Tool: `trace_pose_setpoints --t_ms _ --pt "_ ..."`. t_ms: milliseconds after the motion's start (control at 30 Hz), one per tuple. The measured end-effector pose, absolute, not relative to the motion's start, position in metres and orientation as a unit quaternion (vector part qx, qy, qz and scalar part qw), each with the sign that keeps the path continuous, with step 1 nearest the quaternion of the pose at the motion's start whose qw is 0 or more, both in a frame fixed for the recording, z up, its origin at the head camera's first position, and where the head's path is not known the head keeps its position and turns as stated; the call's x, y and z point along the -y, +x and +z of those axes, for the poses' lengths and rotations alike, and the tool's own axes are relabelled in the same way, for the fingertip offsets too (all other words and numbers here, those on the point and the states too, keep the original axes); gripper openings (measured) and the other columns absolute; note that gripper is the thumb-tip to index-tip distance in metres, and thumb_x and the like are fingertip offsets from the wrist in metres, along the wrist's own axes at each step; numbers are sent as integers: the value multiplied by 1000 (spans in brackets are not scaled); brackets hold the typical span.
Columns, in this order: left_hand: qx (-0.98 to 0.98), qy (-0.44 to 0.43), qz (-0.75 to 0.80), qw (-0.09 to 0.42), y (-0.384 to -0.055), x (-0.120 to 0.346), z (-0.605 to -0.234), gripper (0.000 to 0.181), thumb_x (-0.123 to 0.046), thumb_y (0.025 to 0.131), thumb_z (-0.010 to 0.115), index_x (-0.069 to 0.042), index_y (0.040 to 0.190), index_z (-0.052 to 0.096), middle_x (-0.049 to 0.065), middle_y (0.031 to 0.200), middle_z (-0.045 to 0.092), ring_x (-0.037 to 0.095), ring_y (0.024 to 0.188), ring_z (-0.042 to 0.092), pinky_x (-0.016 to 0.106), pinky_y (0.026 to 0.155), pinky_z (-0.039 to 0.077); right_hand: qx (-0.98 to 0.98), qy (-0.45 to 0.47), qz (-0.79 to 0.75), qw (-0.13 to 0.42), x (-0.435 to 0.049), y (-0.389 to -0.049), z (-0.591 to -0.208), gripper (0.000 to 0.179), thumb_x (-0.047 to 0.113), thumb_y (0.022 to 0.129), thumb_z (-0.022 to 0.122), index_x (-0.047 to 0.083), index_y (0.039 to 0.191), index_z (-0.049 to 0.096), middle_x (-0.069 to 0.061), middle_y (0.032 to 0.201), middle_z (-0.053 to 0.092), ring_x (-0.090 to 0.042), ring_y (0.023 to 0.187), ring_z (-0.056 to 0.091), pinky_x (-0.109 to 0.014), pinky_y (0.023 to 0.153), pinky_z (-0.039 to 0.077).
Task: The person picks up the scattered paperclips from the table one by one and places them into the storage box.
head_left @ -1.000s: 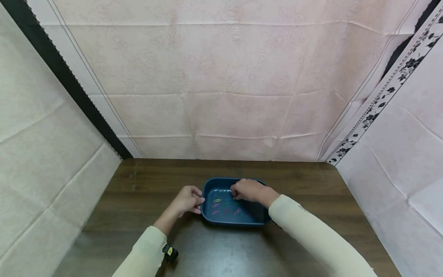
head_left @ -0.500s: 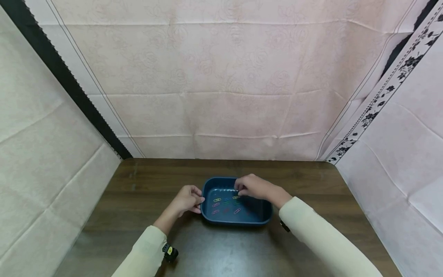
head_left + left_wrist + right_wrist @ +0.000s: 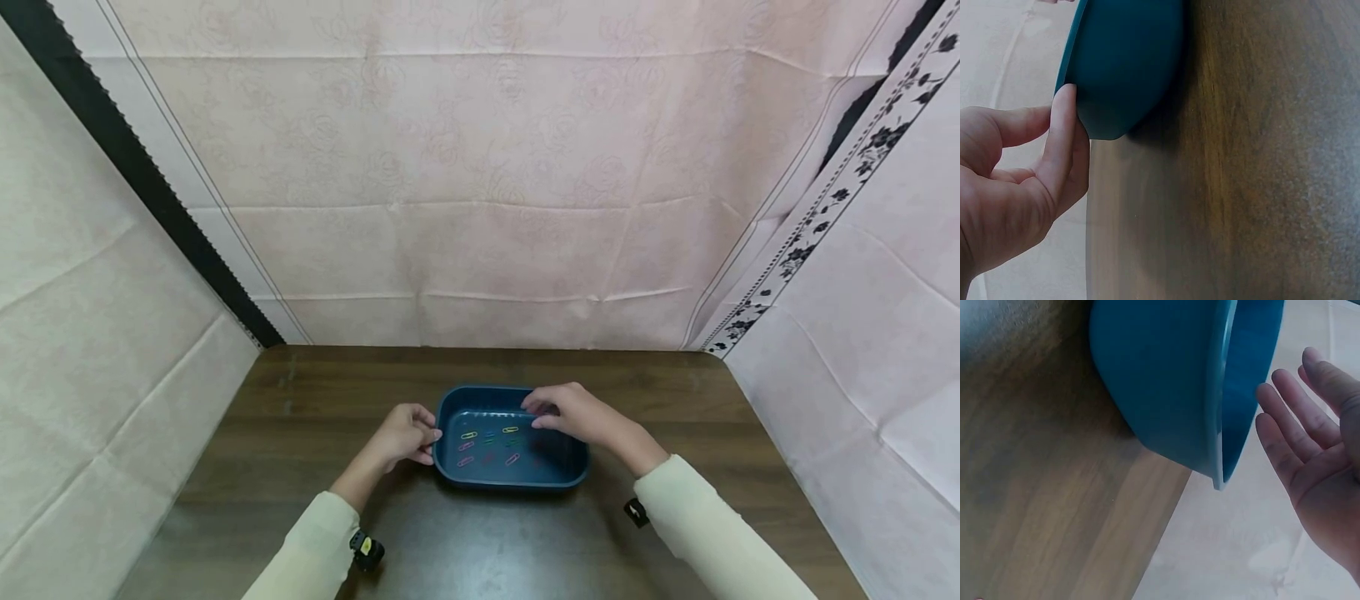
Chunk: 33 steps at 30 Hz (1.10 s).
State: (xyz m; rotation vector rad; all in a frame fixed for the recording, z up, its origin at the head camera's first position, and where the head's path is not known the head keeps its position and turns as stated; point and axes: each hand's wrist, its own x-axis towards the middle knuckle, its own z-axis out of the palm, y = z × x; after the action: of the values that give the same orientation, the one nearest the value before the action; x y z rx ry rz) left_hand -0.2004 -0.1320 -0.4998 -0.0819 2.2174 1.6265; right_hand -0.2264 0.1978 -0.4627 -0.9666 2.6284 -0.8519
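A dark blue rectangular tray (image 3: pixel 510 484) sits on the wooden table in the head view. Several coloured paper clips lie spread on its floor, among them a yellow clip (image 3: pixel 468 435), another yellow clip (image 3: pixel 511 430) and a pink clip (image 3: pixel 512 459). My left hand (image 3: pixel 407 433) pinches the tray's left rim between thumb and fingers, as the left wrist view also shows on the tray wall (image 3: pixel 1125 62). Over the tray's right part hovers my right hand (image 3: pixel 577 414), fingers spread and holding nothing. In the right wrist view its fingers (image 3: pixel 1285 447) are extended beside the rim.
The brown table (image 3: pixel 330 375) runs back to a pale patterned cloth (image 3: pixel 480 167). More cloth hangs at the left (image 3: pixel 112 350) and right (image 3: pixel 847 350). A small black device (image 3: pixel 367 550) is strapped to the left wrist, another (image 3: pixel 637 512) to the right.
My right hand has moved right, away from the clips, and its fingers have spread apart. The yellow clip beneath it is now uncovered. The left hand keeps its hold on the rim.
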Motion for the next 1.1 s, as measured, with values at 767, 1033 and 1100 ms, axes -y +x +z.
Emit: trace_pose_setpoints --t_ms 767,1033,1100 --pt "-791 -33 578 200 -199 133 -498 19 -2 100 64 7 116 58 19 89 66 21 63 67 35 63 65 -913 -244 -327 3 -257 -188 -447 43 20 90 81 14 131 68 -2 127 71 -27 117 67 -52 100 57" --pt "-792 -35 576 198 -202 134 -499 19 -2 99 65 7 115 58 18 87 66 21 62 67 35 63 65 -926 -212 -310 -29 -290 -182 -445 42 19 91 81 15 130 68 -4 124 73 -28 114 67 -52 96 57" --pt "-792 -34 577 197 -202 134 -499 19 -1 99 65 7 115 58 18 88 66 21 62 67 36 63 65 -930 -203 -306 -30 -297 -181 -445 41 20 91 80 15 130 68 -3 123 73 -27 113 67 -52 95 58"
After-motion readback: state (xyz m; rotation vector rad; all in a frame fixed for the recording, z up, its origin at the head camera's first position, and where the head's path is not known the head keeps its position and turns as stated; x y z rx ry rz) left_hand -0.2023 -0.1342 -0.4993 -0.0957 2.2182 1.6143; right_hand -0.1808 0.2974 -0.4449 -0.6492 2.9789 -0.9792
